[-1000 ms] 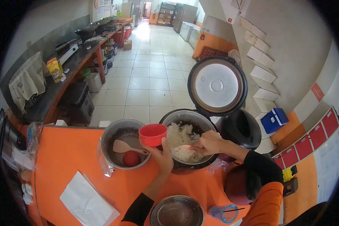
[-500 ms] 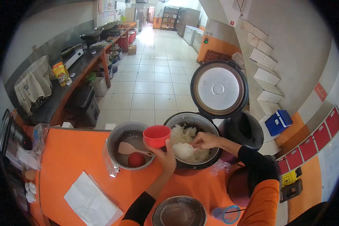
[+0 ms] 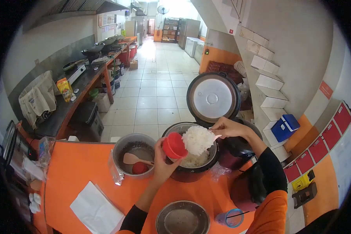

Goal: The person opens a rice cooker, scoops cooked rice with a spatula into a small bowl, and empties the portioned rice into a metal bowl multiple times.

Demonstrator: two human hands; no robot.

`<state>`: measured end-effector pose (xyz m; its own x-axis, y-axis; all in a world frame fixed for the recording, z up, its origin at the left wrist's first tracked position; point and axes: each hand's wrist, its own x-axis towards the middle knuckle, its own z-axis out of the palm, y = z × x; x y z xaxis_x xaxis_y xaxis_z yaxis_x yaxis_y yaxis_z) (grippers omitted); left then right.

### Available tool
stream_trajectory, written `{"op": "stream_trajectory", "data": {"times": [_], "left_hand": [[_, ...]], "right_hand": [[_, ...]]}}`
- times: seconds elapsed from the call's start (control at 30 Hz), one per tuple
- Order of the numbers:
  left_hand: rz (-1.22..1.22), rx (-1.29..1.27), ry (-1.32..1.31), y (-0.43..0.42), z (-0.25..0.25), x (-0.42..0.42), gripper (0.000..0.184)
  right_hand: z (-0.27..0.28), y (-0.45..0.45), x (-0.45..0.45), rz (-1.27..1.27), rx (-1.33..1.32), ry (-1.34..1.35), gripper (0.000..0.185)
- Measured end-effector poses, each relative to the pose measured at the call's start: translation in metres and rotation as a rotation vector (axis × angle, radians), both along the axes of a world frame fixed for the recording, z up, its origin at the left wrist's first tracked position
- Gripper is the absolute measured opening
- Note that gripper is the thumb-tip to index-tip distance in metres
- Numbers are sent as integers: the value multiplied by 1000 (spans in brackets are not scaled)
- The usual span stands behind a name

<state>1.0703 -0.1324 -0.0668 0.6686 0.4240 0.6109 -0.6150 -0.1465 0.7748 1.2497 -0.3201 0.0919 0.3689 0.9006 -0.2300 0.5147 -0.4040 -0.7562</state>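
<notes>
Rice [image 3: 197, 140], white & cooked, sits heaped on a pale-handled paddle [image 3: 217, 137] above the round black-rimmed cooker [image 3: 187, 176], lid [image 3: 212, 97] up behind. R hand [image 3: 229, 128] grips the paddle handle; L hand [image 3: 163, 162] holds a round red plastic cup [image 3: 173, 146], tilted, mouth toward the heap & right by it; can't tell if they touch. Grey round metal pot [image 3: 118, 156] w/ beige flat paddle [image 3: 132, 159] & red round item [image 3: 139, 168] inside is nr cooker on orange desk [image 3: 78, 163].
</notes>
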Motion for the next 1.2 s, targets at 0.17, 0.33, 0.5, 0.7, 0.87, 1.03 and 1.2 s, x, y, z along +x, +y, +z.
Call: {"op": "stream_trajectory", "data": {"times": [0.17, 0.33, 0.5, 0.7, 0.87, 1.03, 1.2], "left_hand": [[-241, -344, 153, -23, 23, -9, 87], [-218, -437, 147, -25, 10, 7, 83], [-308, -603, 221, -19, 22, 1, 79], [-476, -497, 238, 4, 16, 30, 80], [-321, -51, 287, 20, 19, 70, 79], [-367, 350, 309, 39, 4, 95, 73], [-313, 21, 229, 46, 3, 85, 71]], "right_hand": [[31, 23, -65, -8, -88, -1143, 21], [22, 42, -104, 30, -153, -1472, 19], [23, 29, -115, -22, -114, -1698, 27], [-32, 12, -109, 165, -56, -2026, 41], [-25, 2, -69, 124, 1, -1912, 40], [-6, -8, -52, -112, -72, -1547, 25], [-10, 0, -24, -204, -233, -1292, 17]]}}
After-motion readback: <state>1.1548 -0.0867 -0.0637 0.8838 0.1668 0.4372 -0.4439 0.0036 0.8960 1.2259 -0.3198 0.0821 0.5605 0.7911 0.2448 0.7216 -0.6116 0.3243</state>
